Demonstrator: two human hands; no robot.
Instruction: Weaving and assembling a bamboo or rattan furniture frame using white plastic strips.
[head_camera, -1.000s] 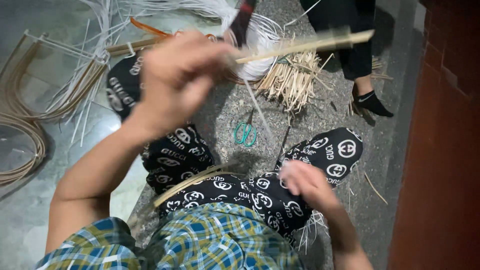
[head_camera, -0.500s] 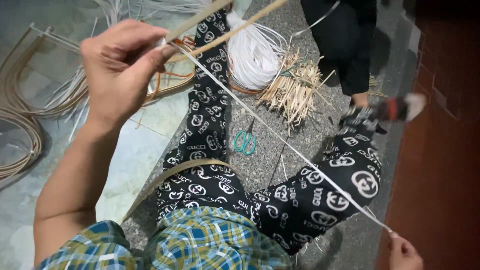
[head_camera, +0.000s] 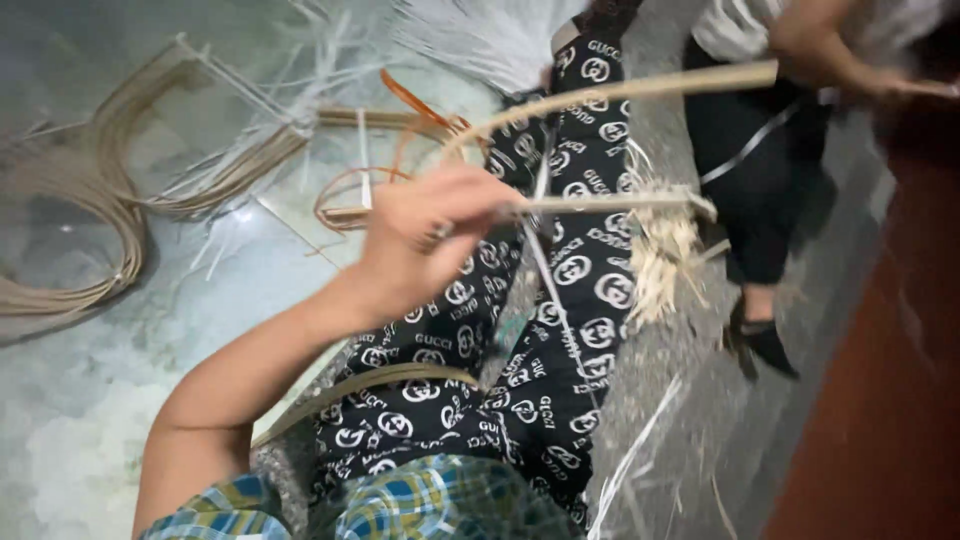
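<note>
Tiled floor (head_camera: 150, 400), cane coils (head_camera: 90, 250) left of hand. Left hand (head_camera: 420, 240) pinches bamboo strip (head_camera: 610, 203); keep tension steady. Right hand probably out of view.

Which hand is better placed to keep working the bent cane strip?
Left, probably. The left hand grips the cane strip where a thin white strand crosses it. The right hand is out of view.

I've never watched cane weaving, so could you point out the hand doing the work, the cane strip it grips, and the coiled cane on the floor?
left hand (head_camera: 425, 240), head view, back of the hand.
cane strip (head_camera: 620, 202), head view, mid-length.
coiled cane (head_camera: 60, 295), head view, lower curve.
</note>
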